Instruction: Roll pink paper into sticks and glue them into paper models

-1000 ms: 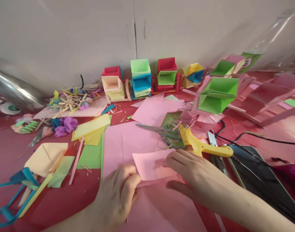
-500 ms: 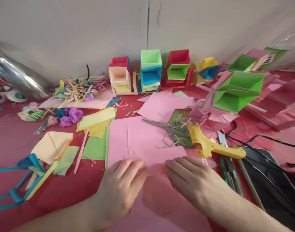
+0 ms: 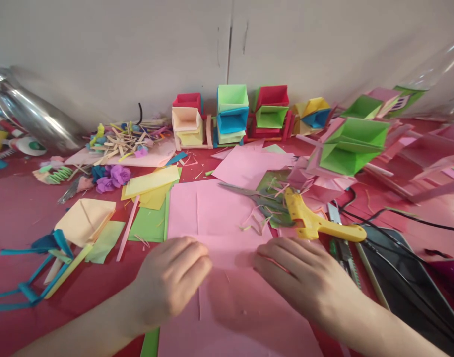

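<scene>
A piece of pink paper (image 3: 232, 248) is stretched between my hands, low over a larger pink sheet (image 3: 212, 208) of the same colour. My left hand (image 3: 176, 272) is closed, its fingers curled round the left end of the piece. At the other end, my right hand (image 3: 295, 270) has its fingers pressed together on the paper; the fingertips of both hands are partly hidden. More pink paper (image 3: 245, 317) spreads below, with my hands' shadow on it. Scissors (image 3: 256, 196) lie beyond my right hand, beside a yellow glue gun (image 3: 316, 220).
Folded paper boxes (image 3: 232, 114) stand along the wall. Craft sticks (image 3: 122, 141) and purple paper flowers (image 3: 115, 177) lie at the back left. A blue paper frame (image 3: 28, 290) is at the left. A utility knife (image 3: 346, 258), black cables (image 3: 398, 210) and a dark tablet-like slab (image 3: 405, 277) lie right.
My left hand has shifted left and its fingers have curled in more. The right hand stays almost in place with the pink paper. The view has tilted slightly.
</scene>
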`<control>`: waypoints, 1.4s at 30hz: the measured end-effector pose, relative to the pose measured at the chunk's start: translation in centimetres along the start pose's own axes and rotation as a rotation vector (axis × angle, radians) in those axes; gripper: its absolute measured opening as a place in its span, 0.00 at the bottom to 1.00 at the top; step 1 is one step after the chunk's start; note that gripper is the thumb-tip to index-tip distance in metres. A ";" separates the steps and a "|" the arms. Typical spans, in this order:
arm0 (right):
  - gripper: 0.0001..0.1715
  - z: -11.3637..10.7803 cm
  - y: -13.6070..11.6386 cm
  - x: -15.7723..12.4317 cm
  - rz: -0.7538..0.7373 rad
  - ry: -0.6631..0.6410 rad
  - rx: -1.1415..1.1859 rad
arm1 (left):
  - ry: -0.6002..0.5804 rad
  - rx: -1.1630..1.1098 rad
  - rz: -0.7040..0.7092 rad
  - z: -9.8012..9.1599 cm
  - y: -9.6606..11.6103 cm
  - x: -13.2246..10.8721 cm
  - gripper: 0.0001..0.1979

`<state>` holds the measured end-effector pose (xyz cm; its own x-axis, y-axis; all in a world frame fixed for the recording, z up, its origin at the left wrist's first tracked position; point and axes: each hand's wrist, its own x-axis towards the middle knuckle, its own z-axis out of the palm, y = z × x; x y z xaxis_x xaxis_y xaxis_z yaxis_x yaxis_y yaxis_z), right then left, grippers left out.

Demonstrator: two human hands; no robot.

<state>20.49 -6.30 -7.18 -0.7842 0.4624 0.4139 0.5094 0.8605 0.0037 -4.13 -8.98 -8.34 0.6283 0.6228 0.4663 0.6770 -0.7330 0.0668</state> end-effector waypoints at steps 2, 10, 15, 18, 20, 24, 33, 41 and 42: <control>0.20 0.6 -0.4 -0.5 -0.020 -0.055 0.048 | -0.076 0.006 0.033 0.7 1.0 -0.1 0.12; 0.19 2.3 -0.6 -1.8 0.055 -0.117 0.206 | -0.281 -0.019 -0.048 1.3 1.9 -0.4 0.11; 0.16 2.4 -0.6 -1.2 0.126 -0.080 0.292 | -0.289 -0.057 -0.099 1.1 1.5 -0.8 0.08; 0.17 2.4 -0.7 -0.8 0.174 -0.079 0.348 | -0.307 -0.032 -0.118 0.7 1.3 -0.8 0.08; 0.16 2.4 -0.8 -0.7 0.183 -0.072 0.347 | -0.313 0.042 -0.114 0.2 1.1 -0.8 0.09; 0.18 2.5 -0.9 -0.6 0.159 -0.069 0.326 | -0.370 0.170 -0.078 -0.6 1.3 -1.3 0.12; 0.11 2.7 -0.7 -0.7 0.360 -0.125 0.469 | -0.543 -0.072 -0.174 -0.3 0.4 -0.9 0.09; 0.16 3.1 -0.9 0.2 0.457 -0.218 0.213 | -0.523 -0.066 -0.287 0.3 0.0 -0.8 0.09; 0.16 3.2 -1.0 0.2 0.452 -0.220 0.198 | -0.500 -0.037 -0.281 0.5 0.1 -0.8 0.08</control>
<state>18.72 -6.36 -9.98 -0.5692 0.8112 0.1336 0.7531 0.5797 -0.3113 -4.38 -9.40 -9.13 0.5372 0.8422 -0.0466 0.8359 -0.5242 0.1626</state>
